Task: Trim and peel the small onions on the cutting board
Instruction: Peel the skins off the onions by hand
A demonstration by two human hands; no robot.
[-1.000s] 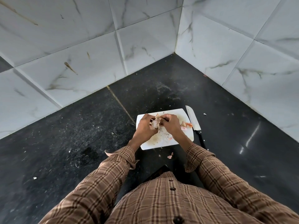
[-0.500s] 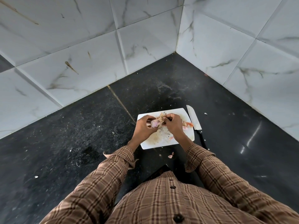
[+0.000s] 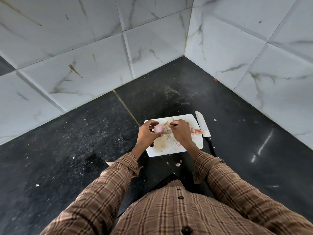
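Papery skin now pulled clear: left hand (image 3: 147, 133) grips the small pink peeled onion (image 3: 157, 128), right hand (image 3: 180, 131) pinches the loose tan peel (image 3: 166, 127) over the white plastic cutting board (image 3: 191, 146). This onion looks nearly done.

Two walls (image 3: 94, 53) meet in a corner (image 3: 186, 55). They have big white tiles with thin grey and brown lines, like marble. Some tiles have small brown marks. Below them is a dark black counter (image 3: 84, 141) with little white specks and crumbs on it. A thin seam (image 3: 126, 107) runs across it. Bright light shines on the counter's right side (image 3: 264, 143).
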